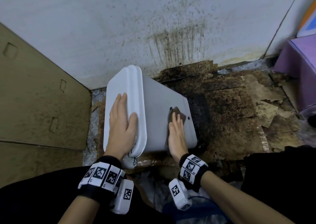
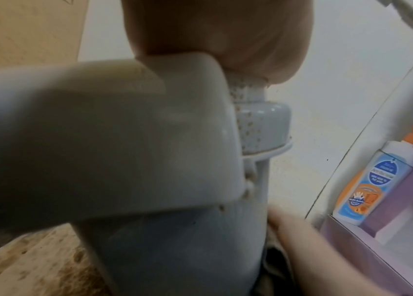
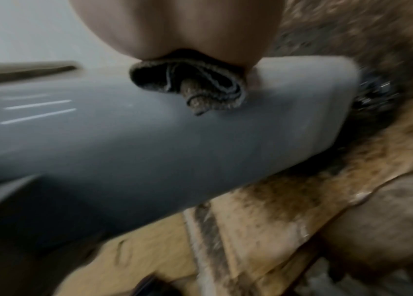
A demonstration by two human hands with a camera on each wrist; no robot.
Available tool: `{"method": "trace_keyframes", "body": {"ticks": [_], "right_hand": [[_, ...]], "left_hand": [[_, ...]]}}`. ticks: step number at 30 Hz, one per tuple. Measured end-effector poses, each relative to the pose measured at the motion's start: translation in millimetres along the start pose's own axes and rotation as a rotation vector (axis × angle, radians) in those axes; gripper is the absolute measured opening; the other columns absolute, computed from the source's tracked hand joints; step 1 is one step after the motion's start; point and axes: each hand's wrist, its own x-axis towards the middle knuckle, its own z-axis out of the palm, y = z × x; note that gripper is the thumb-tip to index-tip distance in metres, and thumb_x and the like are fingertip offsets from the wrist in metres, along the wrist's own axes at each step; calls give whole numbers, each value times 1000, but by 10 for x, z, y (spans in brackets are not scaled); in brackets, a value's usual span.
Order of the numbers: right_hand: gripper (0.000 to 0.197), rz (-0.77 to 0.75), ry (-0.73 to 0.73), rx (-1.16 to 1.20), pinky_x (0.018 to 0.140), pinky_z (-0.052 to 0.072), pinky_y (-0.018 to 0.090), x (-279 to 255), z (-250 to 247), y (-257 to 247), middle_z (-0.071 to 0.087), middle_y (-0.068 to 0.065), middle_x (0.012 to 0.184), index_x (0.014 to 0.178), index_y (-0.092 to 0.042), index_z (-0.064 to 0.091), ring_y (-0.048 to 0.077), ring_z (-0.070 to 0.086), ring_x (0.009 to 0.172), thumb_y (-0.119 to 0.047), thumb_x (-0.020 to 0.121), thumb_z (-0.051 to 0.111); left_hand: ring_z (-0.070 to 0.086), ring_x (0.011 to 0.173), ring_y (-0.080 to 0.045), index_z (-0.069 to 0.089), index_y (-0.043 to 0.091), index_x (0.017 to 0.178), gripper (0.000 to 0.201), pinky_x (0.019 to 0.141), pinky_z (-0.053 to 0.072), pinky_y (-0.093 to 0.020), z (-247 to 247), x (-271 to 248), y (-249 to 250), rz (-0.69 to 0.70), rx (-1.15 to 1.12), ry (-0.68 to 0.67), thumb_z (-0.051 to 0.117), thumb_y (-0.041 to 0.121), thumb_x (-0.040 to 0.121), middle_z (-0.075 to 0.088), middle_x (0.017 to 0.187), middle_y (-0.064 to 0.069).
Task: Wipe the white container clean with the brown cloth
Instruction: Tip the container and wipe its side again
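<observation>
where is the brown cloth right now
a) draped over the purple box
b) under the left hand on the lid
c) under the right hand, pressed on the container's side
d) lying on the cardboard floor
c: the right hand presses the brown cloth flat against the white container side wall.

The white container looks smooth matt plastic, the brown cloth coarse woven, on stained cardboard.
</observation>
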Motion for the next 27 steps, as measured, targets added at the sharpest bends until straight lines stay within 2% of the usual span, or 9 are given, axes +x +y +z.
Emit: {"method": "trace_keyframes", "body": {"ticks": [4, 6, 9, 13, 17, 21, 24, 27], "right_hand": [[50, -195, -25, -10, 124, -4, 26, -240, 245, -269, -7, -19, 165, 159, -38, 7, -1, -9, 153, -34, 109, 14], [55, -297, -37, -34, 123, -7, 22, -307, 330, -325, -4, -15, 168, 160, -36, 6, -4, -10, 152, -40, 105, 9], [59, -366, -33, -84, 124, -8, 23, -301, 331, -313, -2, -11, 170, 161, -32, 6, -2, -10, 153, -44, 103, 7], [57, -390, -95, -160, 124, -9, 26, -107, 272, -365, -9, -10, 169, 161, -31, -1, -2, -14, 152, -41, 107, 11], [55, -357, -210, -192, 123, -10, 30, 281, 174, -491, -16, -9, 168, 161, -31, -7, 5, -17, 153, -33, 111, 18], [56, -383, -263, -232, 123, -9, 32, 622, 42, -510, -19, -9, 167, 160, -31, -9, 7, -18, 153, -37, 111, 18], [57, -425, -282, -297, 126, -5, 38, 827, -25, -407, -19, -9, 168, 160, -32, -10, 6, -18, 153, -41, 110, 16], [56, -402, -278, -318, 126, -5, 35, 955, -106, -301, -18, -6, 168, 160, -30, -9, 8, -17, 154, -39, 110, 17]], "left_hand": [[7, 156, -7, 18, 20, 162, 66, 124, 4, -25, 1, 1, -8, -1, 10, -6, 33, 37, 100, 15, 170, 1], [8, 156, -7, 17, 21, 162, 65, 123, 3, -23, -3, 5, -17, -5, 19, -5, 33, 36, 101, 14, 170, 1], [8, 156, -6, 16, 21, 162, 65, 124, 4, -24, 4, 3, -20, -7, 19, -11, 34, 36, 101, 14, 171, 1], [6, 156, -6, 14, 21, 163, 65, 124, 3, -24, 0, 12, -50, -10, 31, -19, 32, 37, 102, 12, 171, 2], [5, 156, -4, 13, 23, 163, 65, 124, 2, -22, -9, 3, -97, 9, 34, -23, 31, 39, 102, 11, 171, 3], [4, 156, -1, 13, 25, 162, 65, 124, 2, -20, -20, -12, -106, 14, 10, -38, 32, 41, 103, 10, 170, 7], [4, 155, 1, 11, 33, 160, 61, 124, 2, -18, -35, -10, -127, 11, -7, -35, 33, 40, 103, 9, 169, 12], [4, 156, 0, 11, 35, 158, 60, 124, 3, -17, -52, -22, -130, 23, -17, -28, 32, 43, 103, 9, 169, 11]]}}
